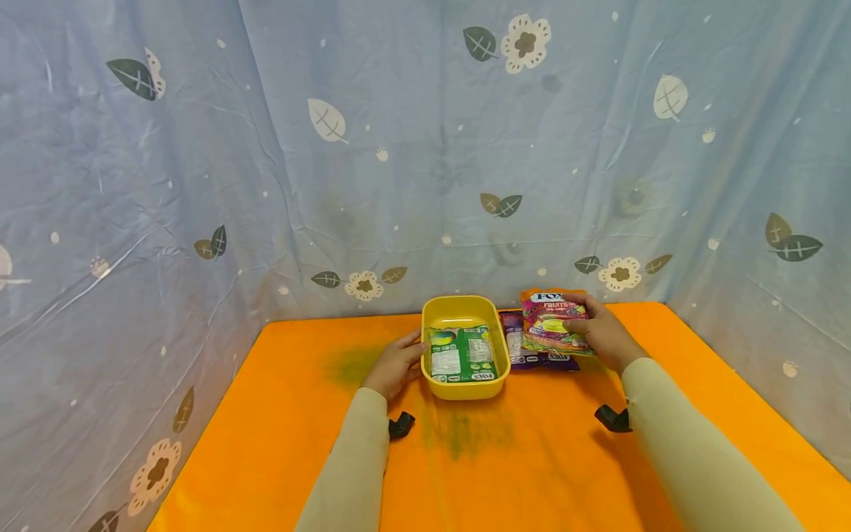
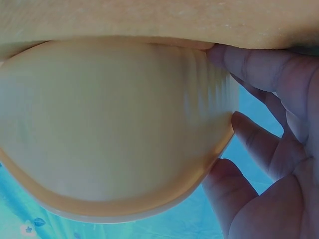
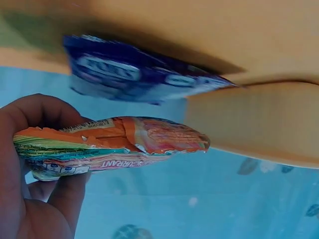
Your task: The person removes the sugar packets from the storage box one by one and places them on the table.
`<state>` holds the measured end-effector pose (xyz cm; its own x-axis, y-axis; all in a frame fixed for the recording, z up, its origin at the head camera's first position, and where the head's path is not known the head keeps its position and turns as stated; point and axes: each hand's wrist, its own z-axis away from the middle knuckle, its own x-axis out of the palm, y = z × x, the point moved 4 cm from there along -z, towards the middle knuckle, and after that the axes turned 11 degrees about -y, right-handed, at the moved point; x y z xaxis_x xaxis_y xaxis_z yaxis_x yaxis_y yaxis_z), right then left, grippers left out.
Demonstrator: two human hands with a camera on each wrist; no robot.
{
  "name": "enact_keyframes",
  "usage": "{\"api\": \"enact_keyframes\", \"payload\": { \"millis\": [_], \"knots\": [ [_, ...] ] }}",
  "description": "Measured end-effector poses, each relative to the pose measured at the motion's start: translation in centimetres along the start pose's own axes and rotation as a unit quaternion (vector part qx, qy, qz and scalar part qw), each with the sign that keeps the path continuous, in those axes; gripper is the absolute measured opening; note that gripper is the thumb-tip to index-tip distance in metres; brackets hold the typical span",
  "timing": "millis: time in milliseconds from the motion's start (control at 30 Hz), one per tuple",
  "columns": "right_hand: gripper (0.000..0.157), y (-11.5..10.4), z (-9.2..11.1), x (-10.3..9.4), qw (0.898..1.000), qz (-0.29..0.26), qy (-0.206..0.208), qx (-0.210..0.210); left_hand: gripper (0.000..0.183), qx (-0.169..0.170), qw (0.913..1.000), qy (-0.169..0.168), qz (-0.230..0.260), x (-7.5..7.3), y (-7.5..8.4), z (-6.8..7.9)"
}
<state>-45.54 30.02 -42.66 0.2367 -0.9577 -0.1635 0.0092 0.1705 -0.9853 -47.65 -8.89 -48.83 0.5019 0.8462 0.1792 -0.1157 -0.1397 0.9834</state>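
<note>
My right hand (image 1: 605, 334) grips an orange-and-pink Fox's fruits candy packet (image 1: 548, 325) by its right edge, with the thumb on one face and fingers on the other. Beneath it on the table lies a purple Fox's packet (image 1: 518, 341), partly covered by the raised one in the head view. In the right wrist view the orange packet (image 3: 114, 147) appears edge-on, apart from the purple packet (image 3: 124, 69). To the left stands a yellow plastic tub (image 1: 465, 393) with a green Fox's packet (image 1: 462, 355) lying inside. My left hand (image 1: 397, 363) touches the tub's left side, fingertips against its outer wall.
An orange cloth (image 1: 292, 414) with dark greenish smudges covers the table. Blue patterned curtain (image 1: 412, 185) hangs close behind the tub and on both sides. The tub stands directly left of the purple packet. Black wrist mounts (image 1: 613, 419) jut inward from both sleeves.
</note>
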Motion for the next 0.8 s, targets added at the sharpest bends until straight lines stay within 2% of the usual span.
{"api": "enact_keyframes", "payload": {
  "millis": [133, 400, 700, 800],
  "knots": [
    [0.061, 0.9, 0.7, -1.7, 1.0, 0.023, 0.011, 0.007, 0.056, -0.006, 1.0, 0.001, 0.001, -0.2, -0.2, -0.2],
    [0.064, 2.3, 1.7, -4.6, 0.999, 0.039, -0.002, 0.017, 0.06, -0.004, 1.0, 0.008, 0.0, -0.3, -0.2, -0.3],
    [0.067, 3.1, 2.2, -6.7, 0.997, 0.058, -0.021, 0.052, 0.072, -0.002, 1.0, 0.008, 0.004, -0.2, 0.0, -0.2],
    [0.066, 3.4, 2.2, -7.1, 0.994, 0.086, -0.021, 0.057, 0.072, -0.003, 0.9999, 0.011, 0.004, -0.3, 0.0, -0.2]
  ]
}}
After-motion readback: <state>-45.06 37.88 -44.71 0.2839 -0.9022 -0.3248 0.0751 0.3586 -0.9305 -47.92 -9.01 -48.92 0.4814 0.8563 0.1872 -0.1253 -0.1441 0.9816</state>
